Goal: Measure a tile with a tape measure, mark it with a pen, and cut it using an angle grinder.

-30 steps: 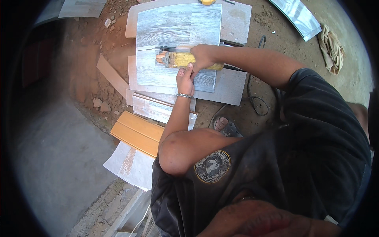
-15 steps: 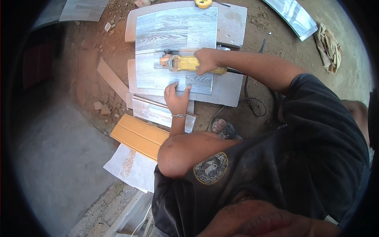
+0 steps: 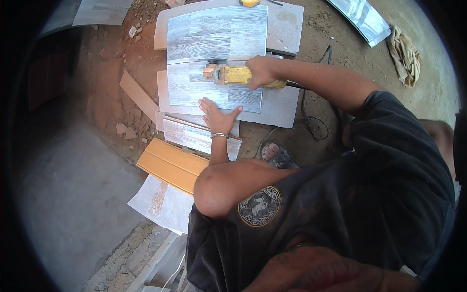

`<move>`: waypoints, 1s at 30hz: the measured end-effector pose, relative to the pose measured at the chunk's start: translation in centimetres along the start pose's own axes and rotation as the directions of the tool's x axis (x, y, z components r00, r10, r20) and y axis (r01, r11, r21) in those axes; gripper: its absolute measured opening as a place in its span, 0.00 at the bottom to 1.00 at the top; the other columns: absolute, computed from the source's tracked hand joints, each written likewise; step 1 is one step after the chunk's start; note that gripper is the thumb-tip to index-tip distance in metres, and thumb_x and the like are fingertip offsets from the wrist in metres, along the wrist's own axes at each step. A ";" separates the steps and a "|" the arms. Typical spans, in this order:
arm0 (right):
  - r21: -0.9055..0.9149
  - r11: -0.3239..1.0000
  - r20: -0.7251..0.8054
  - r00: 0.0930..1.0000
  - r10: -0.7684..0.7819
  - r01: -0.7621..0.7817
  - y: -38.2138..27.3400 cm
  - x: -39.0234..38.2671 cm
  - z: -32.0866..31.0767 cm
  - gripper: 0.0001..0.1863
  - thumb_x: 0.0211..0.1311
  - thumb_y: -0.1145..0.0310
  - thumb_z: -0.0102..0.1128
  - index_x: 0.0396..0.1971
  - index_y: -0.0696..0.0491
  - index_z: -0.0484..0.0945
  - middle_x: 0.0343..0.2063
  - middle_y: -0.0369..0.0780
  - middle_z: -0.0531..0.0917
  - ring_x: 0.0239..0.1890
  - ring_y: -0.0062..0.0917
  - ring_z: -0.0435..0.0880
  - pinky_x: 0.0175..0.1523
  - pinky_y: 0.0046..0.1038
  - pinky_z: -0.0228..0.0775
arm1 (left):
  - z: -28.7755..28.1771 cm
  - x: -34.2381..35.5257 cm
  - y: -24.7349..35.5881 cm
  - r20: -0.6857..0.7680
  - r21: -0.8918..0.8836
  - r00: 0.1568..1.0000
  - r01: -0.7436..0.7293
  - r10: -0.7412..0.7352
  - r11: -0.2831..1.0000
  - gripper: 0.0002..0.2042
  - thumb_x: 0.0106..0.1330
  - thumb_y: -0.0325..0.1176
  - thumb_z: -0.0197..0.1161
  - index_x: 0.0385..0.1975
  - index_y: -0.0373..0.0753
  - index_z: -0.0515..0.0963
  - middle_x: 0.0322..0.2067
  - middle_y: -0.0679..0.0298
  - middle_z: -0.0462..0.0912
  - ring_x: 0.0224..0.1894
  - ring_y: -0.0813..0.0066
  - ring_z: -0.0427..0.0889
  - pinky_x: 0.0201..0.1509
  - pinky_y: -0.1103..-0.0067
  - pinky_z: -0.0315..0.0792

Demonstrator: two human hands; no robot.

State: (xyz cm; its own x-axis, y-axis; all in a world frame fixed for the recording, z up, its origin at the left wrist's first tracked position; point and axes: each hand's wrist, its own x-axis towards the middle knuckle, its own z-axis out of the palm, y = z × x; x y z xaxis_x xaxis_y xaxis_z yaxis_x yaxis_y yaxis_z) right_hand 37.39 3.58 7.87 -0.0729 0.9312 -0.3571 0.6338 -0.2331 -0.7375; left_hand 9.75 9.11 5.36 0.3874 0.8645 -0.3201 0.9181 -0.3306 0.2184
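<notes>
A yellow angle grinder (image 3: 236, 75) with an orange head lies in the grip of my right hand (image 3: 263, 72), fingers wrapped round its body. Its disc is at a thin line running across a grey wood-patterned tile (image 3: 206, 36). Near the front edge of the tile, my left hand (image 3: 217, 118) rests flat with fingers spread, the fingertips touching the surface. Under the tile lie pale grey slabs (image 3: 283, 36). How deep the disc sits cannot be made out.
A black cord (image 3: 305, 104) loops over the dirt near my foot. A yellow tape measure (image 3: 250, 2) lies beyond the tile. Nearer are tile strips (image 3: 187, 135) and an orange-yellow panel (image 3: 171, 166). More tiles (image 3: 362, 19) and a crumpled cloth (image 3: 405, 56) lie at the far right.
The grinder has moved slightly right and a little away from me along the line. My left hand has spread its fingers wider, its thumb shifting right.
</notes>
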 end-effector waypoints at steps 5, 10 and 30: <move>-0.019 1.000 0.002 1.000 0.022 -0.022 0.7 -1.1 0.1 0.35 0.41 0.53 0.71 0.42 0.71 0.81 0.37 0.59 0.85 0.43 0.47 0.87 0.48 0.38 0.79 | -0.4 -0.1 0.4 0.060 -0.023 0.997 0.051 -0.049 0.998 0.73 0.41 0.68 0.77 0.75 0.27 0.34 0.76 0.38 0.32 0.79 0.45 0.29 0.77 0.47 0.33; 0.004 1.000 0.001 1.000 0.007 -0.007 1.2 -1.8 0.0 0.34 0.42 0.53 0.71 0.40 0.70 0.81 0.36 0.60 0.85 0.41 0.47 0.87 0.47 0.39 0.79 | -0.4 -0.1 0.4 0.050 -0.046 0.997 0.054 -0.051 0.997 0.74 0.40 0.68 0.77 0.75 0.28 0.35 0.76 0.39 0.32 0.79 0.42 0.30 0.77 0.45 0.38; -0.015 0.999 0.030 0.999 0.036 -0.036 2.3 -3.0 -0.2 0.33 0.42 0.53 0.71 0.40 0.70 0.81 0.37 0.59 0.85 0.42 0.47 0.87 0.48 0.39 0.79 | -0.9 -0.3 0.8 0.067 -0.025 0.995 0.071 -0.069 0.997 0.74 0.41 0.69 0.76 0.76 0.31 0.33 0.77 0.43 0.31 0.79 0.44 0.31 0.76 0.45 0.42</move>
State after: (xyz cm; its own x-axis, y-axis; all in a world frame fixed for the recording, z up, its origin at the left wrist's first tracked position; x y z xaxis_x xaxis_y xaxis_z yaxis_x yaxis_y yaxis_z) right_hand 39.23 0.25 7.33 -0.0726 0.9135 -0.4003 0.6472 -0.2622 -0.7158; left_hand 10.25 8.92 6.46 0.3281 0.8580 -0.3953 0.9408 -0.2591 0.2185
